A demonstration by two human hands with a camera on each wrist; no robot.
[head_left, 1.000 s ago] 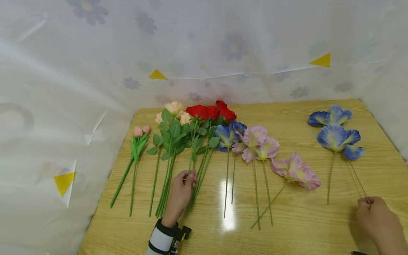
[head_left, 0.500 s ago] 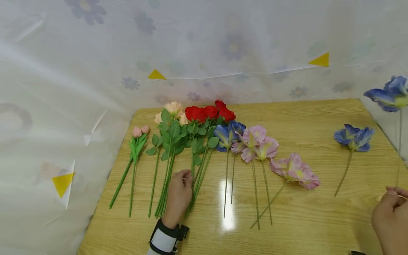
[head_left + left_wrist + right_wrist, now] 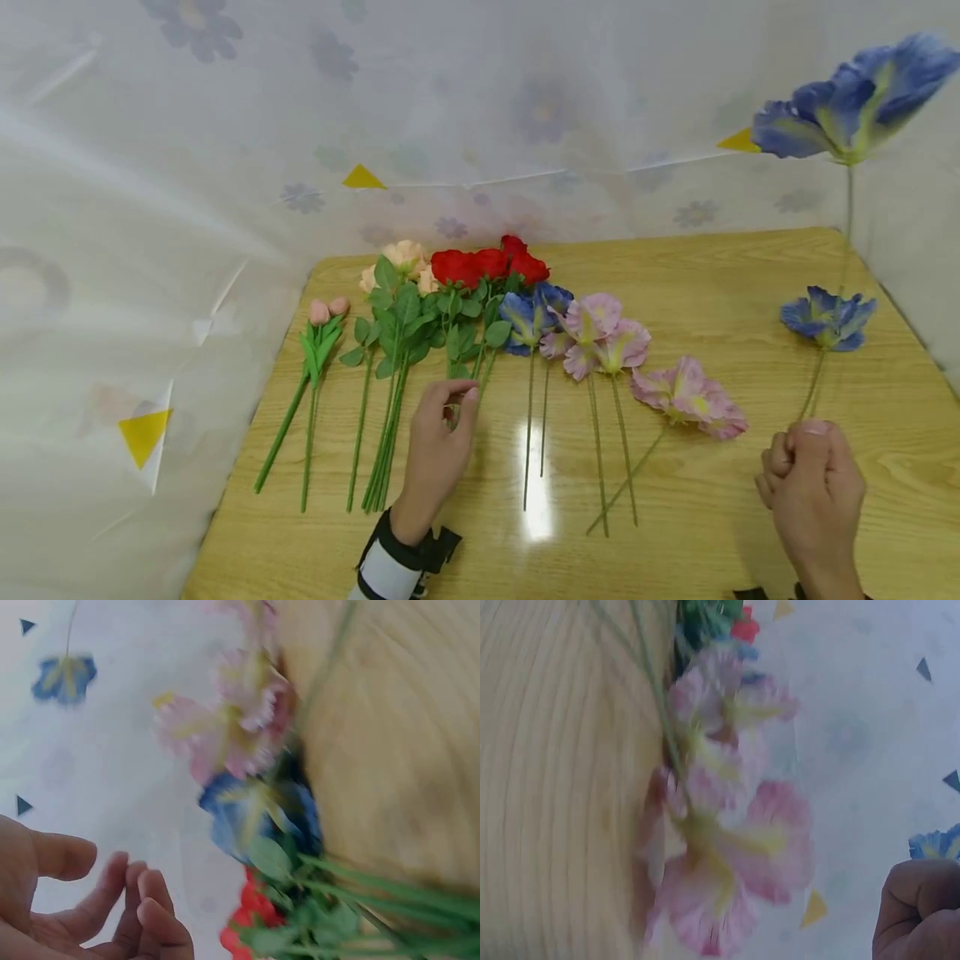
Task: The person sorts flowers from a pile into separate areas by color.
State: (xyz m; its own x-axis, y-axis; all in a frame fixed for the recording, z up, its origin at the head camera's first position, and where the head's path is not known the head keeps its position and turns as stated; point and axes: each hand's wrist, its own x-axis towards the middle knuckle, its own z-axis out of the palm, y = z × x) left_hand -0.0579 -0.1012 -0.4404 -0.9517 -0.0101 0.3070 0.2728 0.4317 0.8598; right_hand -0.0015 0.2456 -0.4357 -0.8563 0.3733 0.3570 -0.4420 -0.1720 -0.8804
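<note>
My right hand (image 3: 816,492) grips the thin stem of a blue artificial flower (image 3: 855,104), held upright above the table's right side. Its bloom stands high in the head view. Behind that hand, a second blue flower (image 3: 828,321) lies on the table. In the right wrist view the curled fingers (image 3: 922,907) show at the lower right. My left hand (image 3: 441,437) hovers over the green stems of the red roses (image 3: 487,265). Its fingers (image 3: 161,907) are loosely bent with nothing between them in the left wrist view.
Pink tulips (image 3: 328,311), peach roses (image 3: 405,257), blue flowers (image 3: 528,321) and pink flowers (image 3: 600,321) lie in a row on the wooden table (image 3: 675,550). One pink flower (image 3: 690,396) lies slanted. White patterned sheeting (image 3: 465,100) stands behind and beside the table.
My right hand has lifted one blue flower off the table, swung right, then come back left with it upright. My left hand has let go of the rose stem and risen slightly rightward.
</note>
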